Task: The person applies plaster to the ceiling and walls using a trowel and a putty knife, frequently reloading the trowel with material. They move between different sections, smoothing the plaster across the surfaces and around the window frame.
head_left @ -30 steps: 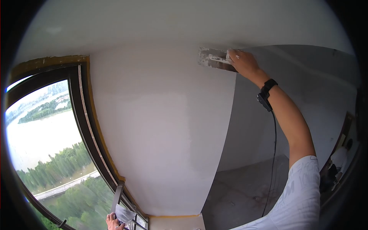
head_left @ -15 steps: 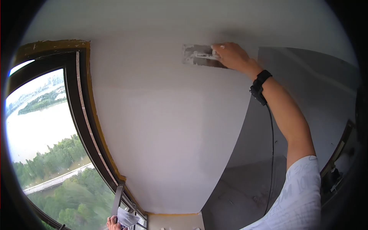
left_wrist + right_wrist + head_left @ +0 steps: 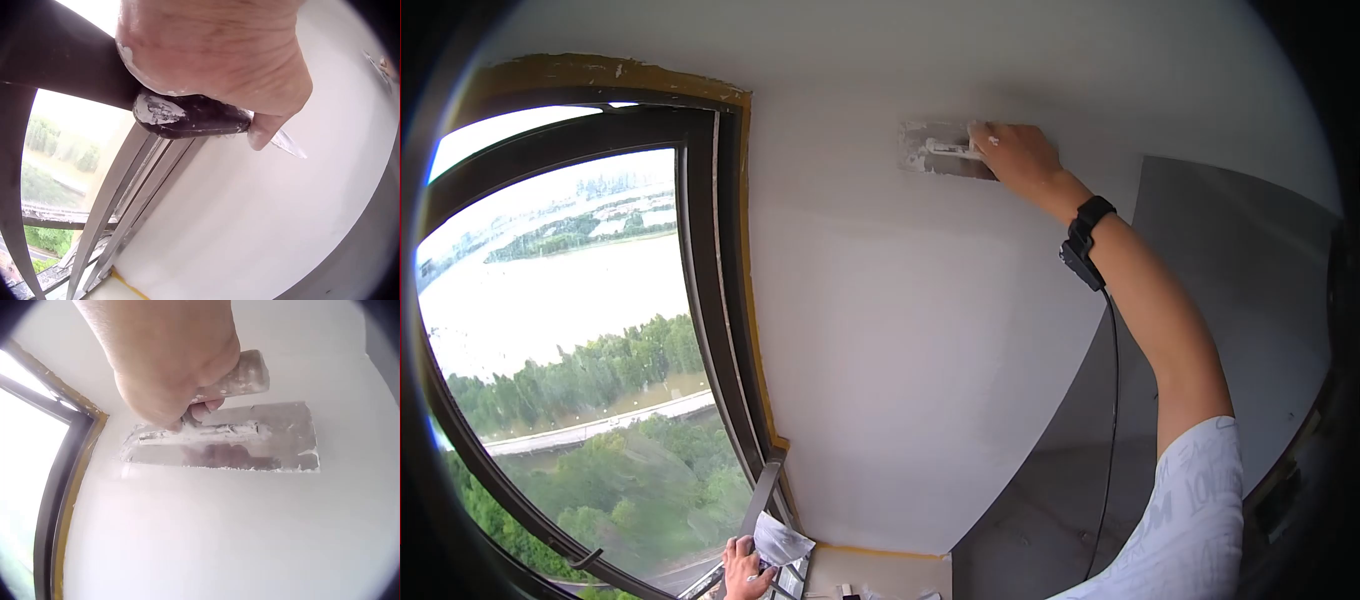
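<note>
My right hand (image 3: 1022,158) grips the handle of a plastering trowel (image 3: 948,150), up high on the pale wall (image 3: 900,340). In the right wrist view the trowel's metal blade (image 3: 290,434) lies along the wall, with white plaster on its edges and handle mount. Low at the window, my left hand (image 3: 745,572) holds a putty knife (image 3: 782,542) with a broad blade. The left wrist view shows its dark, plaster-smeared handle (image 3: 194,119) under the palm, right by the dark window bar; most of the fingers are hidden behind the hand.
A large window (image 3: 695,230) with a dark frame and a brownish border (image 3: 747,250) stands at the left. The ceiling (image 3: 880,45) meets the wall just above the trowel. At right, the wall ends before a darker grey wall (image 3: 1230,300). A black cable (image 3: 1111,430) hangs from the right wrist.
My right hand has drawn the trowel leftward along the wall, away from its right edge toward the window. The head view has turned left. The left hand keeps its hold by the window.
</note>
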{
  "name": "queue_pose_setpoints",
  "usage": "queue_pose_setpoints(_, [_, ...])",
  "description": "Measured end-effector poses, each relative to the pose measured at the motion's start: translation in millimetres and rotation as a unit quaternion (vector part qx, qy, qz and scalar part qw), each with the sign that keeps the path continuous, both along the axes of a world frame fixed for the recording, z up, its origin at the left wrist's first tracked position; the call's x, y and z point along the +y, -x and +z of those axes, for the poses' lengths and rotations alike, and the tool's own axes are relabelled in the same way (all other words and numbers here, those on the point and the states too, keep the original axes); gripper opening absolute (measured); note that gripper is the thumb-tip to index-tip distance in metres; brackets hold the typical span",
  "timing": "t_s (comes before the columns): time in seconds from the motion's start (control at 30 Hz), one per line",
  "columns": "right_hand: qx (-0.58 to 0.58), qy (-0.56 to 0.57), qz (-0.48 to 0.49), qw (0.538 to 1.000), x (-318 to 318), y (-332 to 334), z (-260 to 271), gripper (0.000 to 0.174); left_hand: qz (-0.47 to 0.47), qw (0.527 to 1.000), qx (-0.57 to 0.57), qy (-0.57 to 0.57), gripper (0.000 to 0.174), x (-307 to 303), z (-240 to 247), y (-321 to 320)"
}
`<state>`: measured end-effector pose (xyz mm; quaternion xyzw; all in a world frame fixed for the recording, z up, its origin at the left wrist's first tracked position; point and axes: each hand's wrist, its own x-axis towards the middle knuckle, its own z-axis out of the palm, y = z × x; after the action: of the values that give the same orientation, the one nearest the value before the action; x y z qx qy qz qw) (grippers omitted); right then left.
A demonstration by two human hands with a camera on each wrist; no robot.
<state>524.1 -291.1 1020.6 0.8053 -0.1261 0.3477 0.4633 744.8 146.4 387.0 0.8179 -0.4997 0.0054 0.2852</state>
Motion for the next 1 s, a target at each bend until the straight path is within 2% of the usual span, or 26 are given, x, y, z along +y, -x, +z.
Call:
queue_pose_setpoints(0.03, [-0.013, 0.026, -0.034, 0.999, -0.4, -18.3, 11.8, 0.012, -0.001, 1.0, 0.024, -0.001, 0.046, 0.2, 13.0, 3.9])
queue_pose_setpoints(0.07, [-0.025, 0.051, -0.067, 0.996, -1.5, -34.5, 18.8, 0.012, 0.0, 1.0, -0.001, 0.029, 0.033, 4.0, 26.6, 10.2])
queue_pose_setpoints(0.1, [-0.027, 0.049, -0.06, 0.997, -2.1, -47.0, 25.4, 0.012, 0.001, 0.999, 0.027, 0.038, 0.032, 4.9, 25.0, 9.5])
queue_pose_setpoints(0.2, [-0.013, -0.097, 0.028, 0.995, 4.5, -66.4, 38.7, 0.009, -0.009, 0.998, 0.018, 0.064, 0.03, -0.3, 2.2, -1.2])
queue_pose_setpoints(0.23, [-0.007, -0.103, 0.032, 0.994, 7.4, -71.8, 32.2, 0.009, 0.001, 0.999, 0.029, 0.042, 0.03, 2.4, 15.4, 2.1])
queue_pose_setpoints(0.27, [0.017, -0.125, 0.014, 0.992, 9.2, -73.5, 20.8, 0.008, 0.01, 1.0, 0.019, 0.019, 0.038, 0.2, 11.0, 0.1])
queue_pose_setpoints(0.3, [0.041, -0.152, -0.008, 0.988, 12.5, -70.2, 3.6, 0.009, 0.014, 1.0, 0.011, -0.009, 0.046, 0.6, 4.1, -0.9])
queue_pose_setpoints(0.33, [0.075, -0.161, -0.036, 0.984, 26.9, -72.4, -20.4, 0.008, 0.005, 1.0, 0.02, -0.023, 0.046, 3.1, 3.2, -0.7])
queue_pose_setpoints(0.47, [0.15, -0.163, 0.024, 0.975, 8.6, -75.8, -155.2, 0.01, 0.013, 0.999, 0.045, 0.002, 0.044, -0.5, 14.4, 3.3])
queue_pose_setpoints(0.5, [0.154, -0.212, 0.017, 0.965, 6.1, -75.4, -191.8, 0.01, 0.019, 0.998, 0.064, 0.014, 0.043, -0.7, 17.8, 4.6])
queue_pose_setpoints(0.53, [0.187, -0.205, -0.011, 0.961, 7.6, -69.5, -223.0, 0.01, 0.011, 0.999, 0.044, 0.011, 0.044, 0.7, 6.3, 0.3])
queue_pose_setpoints(0.57, [0.207, -0.254, -0.014, 0.945, 11.5, -63.6, -244.6, 0.01, -0.005, 0.997, 0.07, 0.036, 0.045, -0.9, 19.7, 4.4])
queue_pose_setpoints(0.6, [0.248, -0.291, -0.066, 0.922, 2.5, -57.5, -258.5, 0.009, -0.014, 0.998, 0.058, 0.035, 0.038, 2.0, 21.8, 4.7])
queue_pose_setpoints(0.63, [0.228, -0.288, -0.077, 0.927, 3.3, -39.0, -251.3, 0.009, -0.02, 0.998, 0.042, 0.031, 0.032, 7.2, 21.3, 1.2])
queue_pose_setpoints(0.7, [0.151, -0.237, -0.006, 0.96, 0.4, -13.0, -230.4, 0.008, -0.026, 0.995, 0.076, 0.06, 0.032, 8.1, 36.0, 5.3])
queue_pose_setpoints(0.73, [0.086, -0.2, 0.029, 0.976, -0.3, 1.4, -200.2, 0.007, -0.052, 0.994, 0.059, 0.075, 0.032, 6.2, 21.9, -1.9])
queue_pose_setpoints(0.8, [-0.03, -0.121, 0.004, 0.992, 1.9, 29.9, -128.5, 0.009, -0.053, 0.995, 0.059, 0.062, 0.033, 3.5, 19.1, -3.9])
queue_pose_setpoints(0.83, [-0.062, -0.103, -0.029, 0.992, -5.9, 44.6, -94.2, 0.019, -0.059, 0.995, 0.059, 0.058, 0.034, 4.1, 22.2, -3.1])
queue_pose_setpoints(0.9, [-0.089, -0.029, -0.044, 0.995, -20.8, 69.4, -37.5, 0.023, -0.044, 0.997, 0.054, 0.046, 0.035, 4.2, 27.7, 0.6])
queue_pose_setpoints(1.0, [-0.086, 0.011, -0.071, 0.994, -38.2, 84.9, 7.2, 0.025, -0.036, 0.997, 0.058, 0.033, 0.038, 7.0, 24.1, 0.1])
